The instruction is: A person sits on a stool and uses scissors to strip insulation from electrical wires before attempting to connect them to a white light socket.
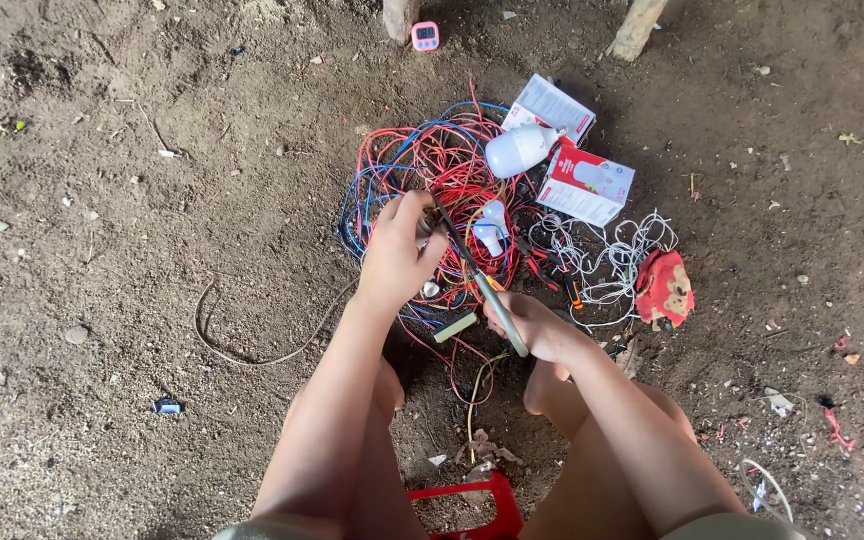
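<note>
Bare, dusty earth (152, 220) fills the view, strewn with pebbles and scraps; on it lies a tangle of red and blue wires (432, 170), and a person sits over it on a red plastic stool (482, 505), knees spread. Left hand (399, 250) is closed around a small part above the tangle, too hidden by the fingers to name; right hand (532, 325) is clenched on the handle of a screwdriver (477, 275), whose dark shaft slants up to the left hand. Beyond the wires a white bulb (520, 148) rests by two red-and-white cartons (584, 185); a smaller bulb (492, 225) sits among the wires; white cord (612, 255) and a red cloth (664, 288) lie to the right; a pink timer (425, 36) stands at the top.
</note>
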